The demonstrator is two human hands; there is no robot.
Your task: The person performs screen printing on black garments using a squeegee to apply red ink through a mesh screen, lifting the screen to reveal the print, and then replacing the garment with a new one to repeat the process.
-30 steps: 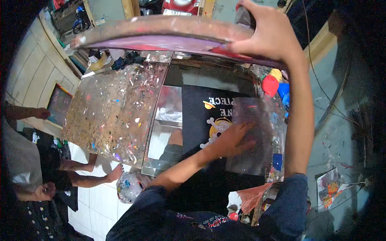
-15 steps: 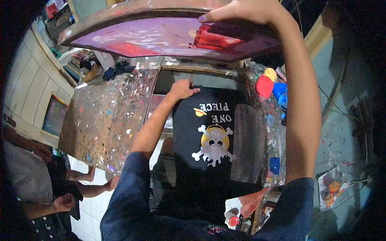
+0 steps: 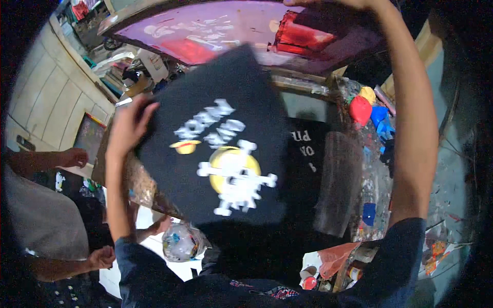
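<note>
My left hand (image 3: 127, 127) grips the left edge of a black printed cloth (image 3: 221, 159) and holds it up, tilted, blurred by motion; a yellow and white skull print shows on it. My right hand (image 3: 339, 3) is raised at the top edge, holding up a hinged printing screen frame (image 3: 221, 32) stained pink and red. Under the lifted cloth lies a black printing board (image 3: 318, 169) with faint white marks.
Red, yellow and blue paint pots (image 3: 368, 110) stand on the paint-spattered bench at right. Another person's arms (image 3: 46, 159) reach in at the left edge. A plastic bag (image 3: 181, 241) hangs below the bench; small tubs (image 3: 308, 280) sit near the bottom.
My left hand took hold of the black cloth at its far edge and lifted it off the board toward me. My right hand kept the screen frame raised.
</note>
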